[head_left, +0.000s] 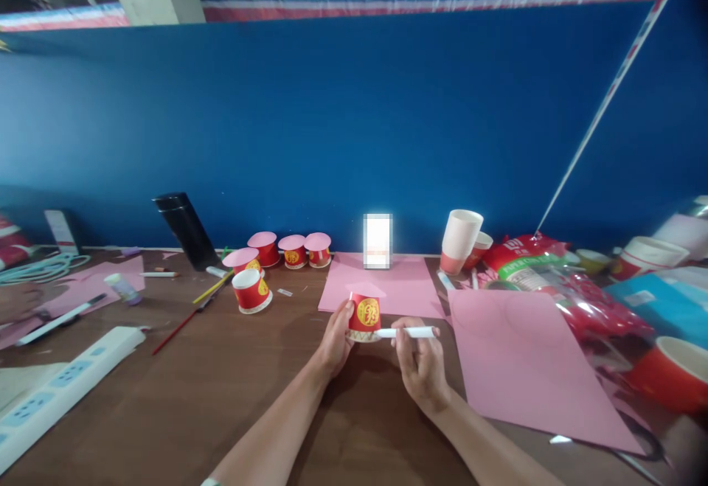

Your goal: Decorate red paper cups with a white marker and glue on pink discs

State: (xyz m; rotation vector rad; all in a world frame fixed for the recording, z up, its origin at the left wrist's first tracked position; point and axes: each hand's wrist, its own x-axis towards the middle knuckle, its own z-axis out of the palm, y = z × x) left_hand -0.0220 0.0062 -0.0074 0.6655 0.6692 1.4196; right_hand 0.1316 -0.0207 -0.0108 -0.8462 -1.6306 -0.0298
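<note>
My left hand (335, 340) grips a short red paper cup (362, 307) by its left side, over the middle of the table. A gold round emblem shows on the cup, and a pale band with a zigzag pattern runs along its lower rim. In my right hand (421, 368) is a white marker pen (414, 332), held level, with its tip at the right end of that band. Whether the tip touches the paper I cannot tell. Left of my hands stands a similar red cup (251, 290) with a white flared rim at its bottom.
Several red cups with pink paper discs (294, 243) stand behind. Pink sheets (520, 360) lie right and at the back. A black bottle (186, 229) leans at left, near brushes (188, 321) and a power strip (66, 375). Tall cups (461, 239) and red bags (528, 257) crowd the right.
</note>
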